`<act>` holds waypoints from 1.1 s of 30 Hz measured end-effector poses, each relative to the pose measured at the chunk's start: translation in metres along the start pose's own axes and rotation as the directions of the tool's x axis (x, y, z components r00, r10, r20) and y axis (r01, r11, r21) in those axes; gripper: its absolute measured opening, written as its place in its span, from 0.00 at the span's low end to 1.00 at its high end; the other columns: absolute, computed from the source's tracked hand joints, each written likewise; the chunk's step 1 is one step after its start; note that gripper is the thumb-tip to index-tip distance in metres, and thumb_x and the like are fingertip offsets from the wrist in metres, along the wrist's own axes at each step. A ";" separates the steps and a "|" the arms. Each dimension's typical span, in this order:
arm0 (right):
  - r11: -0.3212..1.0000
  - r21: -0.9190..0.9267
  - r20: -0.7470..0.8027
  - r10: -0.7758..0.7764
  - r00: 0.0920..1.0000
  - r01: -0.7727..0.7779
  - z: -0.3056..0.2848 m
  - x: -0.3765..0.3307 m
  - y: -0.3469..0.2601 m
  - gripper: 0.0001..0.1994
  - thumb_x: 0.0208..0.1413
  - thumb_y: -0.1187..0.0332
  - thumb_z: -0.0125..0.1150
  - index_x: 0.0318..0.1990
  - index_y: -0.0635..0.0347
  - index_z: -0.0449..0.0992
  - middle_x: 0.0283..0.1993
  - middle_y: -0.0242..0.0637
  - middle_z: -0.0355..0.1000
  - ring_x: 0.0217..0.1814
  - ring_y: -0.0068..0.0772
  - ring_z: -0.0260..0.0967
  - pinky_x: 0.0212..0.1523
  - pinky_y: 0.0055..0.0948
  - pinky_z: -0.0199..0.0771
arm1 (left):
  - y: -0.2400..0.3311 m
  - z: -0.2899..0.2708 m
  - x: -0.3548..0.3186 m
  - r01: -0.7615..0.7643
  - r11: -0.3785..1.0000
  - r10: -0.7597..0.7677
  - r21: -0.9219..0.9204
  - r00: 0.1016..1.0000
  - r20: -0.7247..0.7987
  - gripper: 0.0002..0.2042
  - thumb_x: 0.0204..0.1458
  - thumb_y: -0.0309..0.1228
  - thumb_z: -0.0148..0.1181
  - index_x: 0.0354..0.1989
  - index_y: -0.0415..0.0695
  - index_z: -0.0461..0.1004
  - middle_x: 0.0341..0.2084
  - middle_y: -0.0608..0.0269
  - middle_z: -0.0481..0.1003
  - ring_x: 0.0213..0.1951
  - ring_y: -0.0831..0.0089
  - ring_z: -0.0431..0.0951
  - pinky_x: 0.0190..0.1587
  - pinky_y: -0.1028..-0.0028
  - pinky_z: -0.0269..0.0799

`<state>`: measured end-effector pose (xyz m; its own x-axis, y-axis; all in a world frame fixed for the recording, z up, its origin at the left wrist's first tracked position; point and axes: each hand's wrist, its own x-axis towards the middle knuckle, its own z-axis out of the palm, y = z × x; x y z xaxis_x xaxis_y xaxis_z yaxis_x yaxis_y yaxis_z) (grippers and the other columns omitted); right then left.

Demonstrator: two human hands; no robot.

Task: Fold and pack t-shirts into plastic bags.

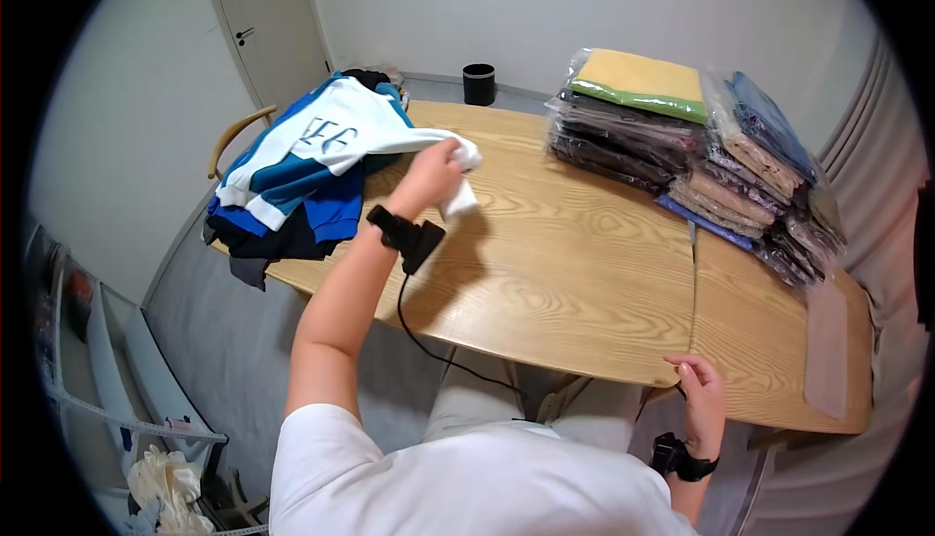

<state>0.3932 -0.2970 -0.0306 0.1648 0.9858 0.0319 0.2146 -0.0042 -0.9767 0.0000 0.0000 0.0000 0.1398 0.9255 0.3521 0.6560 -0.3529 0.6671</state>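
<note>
On the left of the table a white, blue and teal sweatshirt [336, 127] with dark lettering lies on top of a heap of clothes. My left hand [429, 181] is closed on its white sleeve, which stretches from the heap toward the table's middle. The sleeve's end hangs below my fingers. My right hand [701, 395] is by the table's front edge, fingers loosely apart and nothing visible in it. Both wrists wear black straps with small devices.
Stacks of bagged folded clothes, a yellow one [638, 78] on top, stand at the back right of the wooden table [575, 273]. A black bin [478, 84] is behind the table. A cable [429, 349] hangs from my left wrist. A clear bag [828, 351] lies far right.
</note>
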 end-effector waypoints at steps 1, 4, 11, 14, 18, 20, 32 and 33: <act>0.999 -0.014 0.027 0.041 0.999 -0.040 0.008 0.004 -0.004 0.14 0.59 0.65 0.52 0.47 0.64 0.71 0.47 0.41 0.72 0.48 0.30 0.69 0.54 0.32 0.65 | 0.017 0.003 -0.013 -0.059 0.995 0.060 -0.076 0.998 0.018 0.17 0.47 0.23 0.49 0.48 0.37 0.69 0.42 0.42 0.73 0.46 0.54 0.74 0.47 0.66 0.69; 0.974 0.179 0.061 0.128 0.990 -0.137 0.041 0.011 0.003 0.15 0.61 0.63 0.49 0.48 0.67 0.69 0.47 0.42 0.71 0.48 0.30 0.69 0.52 0.30 0.67 | 0.090 0.014 -0.070 -0.066 0.962 0.147 -0.266 0.944 0.296 0.16 0.45 0.19 0.45 0.44 0.35 0.70 0.37 0.50 0.75 0.39 0.62 0.75 0.44 0.71 0.68; 0.415 0.742 0.417 0.328 0.848 -0.526 0.100 0.050 0.019 0.22 0.63 0.54 0.42 0.56 0.63 0.63 0.52 0.43 0.68 0.52 0.37 0.68 0.53 0.36 0.69 | 0.131 0.035 -0.173 0.081 0.702 0.684 -0.707 0.202 0.702 0.10 0.46 0.21 0.48 0.38 0.38 0.70 0.49 0.51 0.71 0.50 0.66 0.71 0.45 0.75 0.65; 0.570 0.660 0.345 0.348 0.872 -0.489 0.099 0.047 0.043 0.18 0.62 0.62 0.47 0.55 0.63 0.63 0.53 0.43 0.68 0.50 0.36 0.69 0.51 0.35 0.71 | 0.115 0.023 -0.170 0.140 0.798 0.538 -0.586 0.272 0.798 0.13 0.51 0.31 0.56 0.45 0.40 0.70 0.56 0.50 0.65 0.55 0.65 0.67 0.50 0.72 0.63; 0.566 0.697 0.242 0.391 0.888 -0.440 0.090 0.041 0.049 0.17 0.61 0.69 0.47 0.55 0.65 0.62 0.52 0.43 0.68 0.49 0.36 0.70 0.49 0.35 0.72 | 0.062 0.014 -0.164 -0.136 0.977 0.211 -0.164 0.731 0.649 0.21 0.50 0.37 0.60 0.51 0.44 0.68 0.57 0.44 0.62 0.59 0.53 0.61 0.56 0.63 0.60; 0.537 0.741 0.202 0.395 0.896 -0.404 0.086 0.034 0.044 0.18 0.61 0.70 0.46 0.57 0.65 0.60 0.52 0.43 0.67 0.50 0.36 0.69 0.51 0.34 0.70 | 0.040 0.012 -0.171 -0.248 0.968 0.180 0.035 0.785 0.593 0.21 0.49 0.36 0.61 0.52 0.46 0.68 0.57 0.42 0.61 0.59 0.48 0.60 0.57 0.60 0.60; 0.688 0.702 -0.483 0.271 0.832 0.183 0.033 -0.003 0.048 0.17 0.61 0.72 0.47 0.56 0.65 0.62 0.54 0.39 0.66 0.54 0.31 0.64 0.57 0.29 0.61 | -0.036 0.045 -0.120 -0.406 0.851 0.115 0.333 0.764 0.635 0.31 0.47 0.23 0.50 0.63 0.52 0.54 0.63 0.44 0.50 0.63 0.38 0.49 0.58 0.52 0.56; 0.690 0.700 -0.484 0.270 0.832 0.184 0.032 -0.005 0.047 0.17 0.61 0.72 0.47 0.56 0.65 0.62 0.54 0.39 0.66 0.54 0.31 0.64 0.57 0.29 0.61 | -0.044 0.051 -0.109 -0.480 0.851 0.225 0.214 0.701 0.676 0.32 0.47 0.22 0.50 0.64 0.52 0.53 0.64 0.45 0.50 0.63 0.39 0.49 0.59 0.53 0.56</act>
<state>0.3720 -0.2967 -0.0834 0.6614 0.7380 -0.1339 -0.4959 0.2962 -0.8163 -0.0068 -0.0784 -0.1015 0.7475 0.6627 -0.0466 0.6499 -0.7149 0.2578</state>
